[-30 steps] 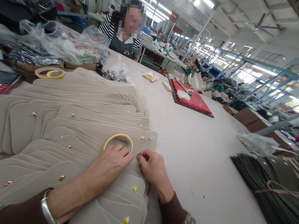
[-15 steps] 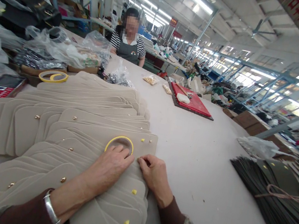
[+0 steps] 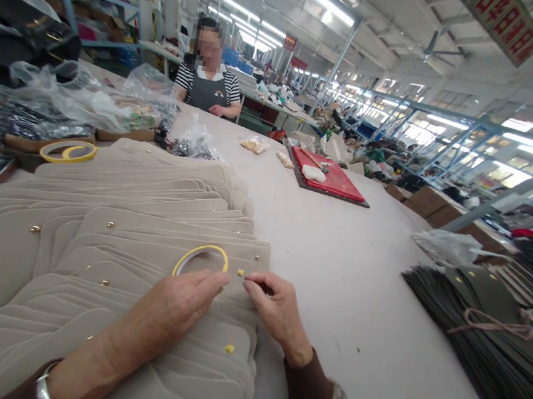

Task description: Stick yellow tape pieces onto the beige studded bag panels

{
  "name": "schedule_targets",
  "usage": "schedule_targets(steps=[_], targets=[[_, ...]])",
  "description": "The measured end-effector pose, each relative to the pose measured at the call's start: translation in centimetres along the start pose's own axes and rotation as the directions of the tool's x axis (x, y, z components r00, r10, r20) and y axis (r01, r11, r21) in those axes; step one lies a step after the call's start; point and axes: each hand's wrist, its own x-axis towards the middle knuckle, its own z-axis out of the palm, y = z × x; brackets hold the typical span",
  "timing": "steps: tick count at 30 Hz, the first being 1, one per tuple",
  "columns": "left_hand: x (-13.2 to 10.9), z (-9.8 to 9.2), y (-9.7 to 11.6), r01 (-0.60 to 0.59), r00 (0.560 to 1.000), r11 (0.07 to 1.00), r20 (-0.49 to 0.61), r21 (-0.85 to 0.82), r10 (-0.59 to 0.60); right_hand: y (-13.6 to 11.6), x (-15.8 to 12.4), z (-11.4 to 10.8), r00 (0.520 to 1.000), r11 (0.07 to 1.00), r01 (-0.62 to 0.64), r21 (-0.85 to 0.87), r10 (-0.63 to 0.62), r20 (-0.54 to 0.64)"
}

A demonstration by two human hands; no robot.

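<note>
Head view: left hand (image 3: 174,299) lies across the near side of a yellow-edged ring of adhesive tape (image 3: 211,247), which rests on overlapping beige, round-cornered flat panels (image 3: 134,232); whether its fingers clamp the ring, cannot tell. Right hand (image 3: 278,302) at the panels' right edge, thumb and forefinger tips together; contents of pinch, if any, cannot tell. Small yellow scrap (image 3: 240,273) on a panel, between ring and right fingertips. Two similar yellow bits (image 3: 229,349) sit nearer the wearer.
</note>
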Motion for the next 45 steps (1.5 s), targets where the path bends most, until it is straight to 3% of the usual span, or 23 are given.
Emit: schedule_targets(steps=[5,8,15,19,22,25,28,29,31,33,37,41,45], targets=[[0.0,0.5,0.2,-0.064,0.996,0.997,-0.065,0.042,0.066,-1.0,-0.3,0.7,0.948,0.946,0.319,0.056,-0.319,-0.013],[0.1,0.7,0.5,-0.049,0.994,0.993,-0.091,0.104,0.059,-1.3,-0.4,0.9,0.906,0.906,0.424,0.002,-0.424,0.011],[-0.1,1.3,0.3,-0.034,0.994,0.997,-0.1,0.067,0.041,-1.1,-0.3,2.3,0.841,0.831,0.538,-0.141,-0.54,0.031],[-0.6,1.6,-0.1,-0.037,0.995,0.999,-0.097,0.03,0.04,-0.8,-0.3,3.2,0.805,0.782,0.563,-0.267,-0.593,-0.039],[-0.6,1.5,-0.1,-0.013,0.996,1.0,-0.084,-0.026,0.01,-1.0,-0.4,3.4,0.805,0.79,0.539,-0.292,-0.586,-0.097],[-0.3,1.0,0.2,0.015,0.995,0.999,-0.097,-0.042,-0.019,-1.6,-0.7,3.5,0.86,0.86,0.458,-0.224,-0.493,-0.136],[0.0,0.4,0.9,-0.006,0.988,0.999,-0.152,-0.039,0.0,-2.5,-0.9,3.7,0.981,0.988,0.155,0.02,-0.152,-0.119],[0.1,0.3,1.2,-0.024,0.984,0.999,-0.178,-0.034,0.017,-2.7,-0.8,3.6,0.996,0.992,0.025,0.12,-0.015,-0.086],[0.2,-0.1,1.8,-0.057,0.978,0.998,-0.201,-0.032,0.05,-2.5,-0.4,3.1,0.981,0.946,-0.171,0.275,0.19,-0.046],[0.1,-0.3,2.1,-0.062,0.983,0.997,-0.178,-0.044,0.053,-1.7,0.1,1.8,0.947,0.892,-0.287,0.348,0.319,-0.037],[-0.1,-0.1,1.8,0.027,0.996,0.999,-0.081,0.036,-0.024,0.7,0.9,-1.7,0.865,0.81,-0.502,0.304,0.469,0.18],[-0.1,0.4,1.3,0.118,0.984,0.978,0.109,0.171,-0.138,2.0,0.9,-3.0,0.842,0.82,-0.535,0.204,0.495,0.216],[0.4,0.1,1.4,0.211,0.917,0.95,0.289,0.232,-0.274,2.2,0.7,-2.4,0.846,0.851,-0.514,0.106,0.482,0.229]])
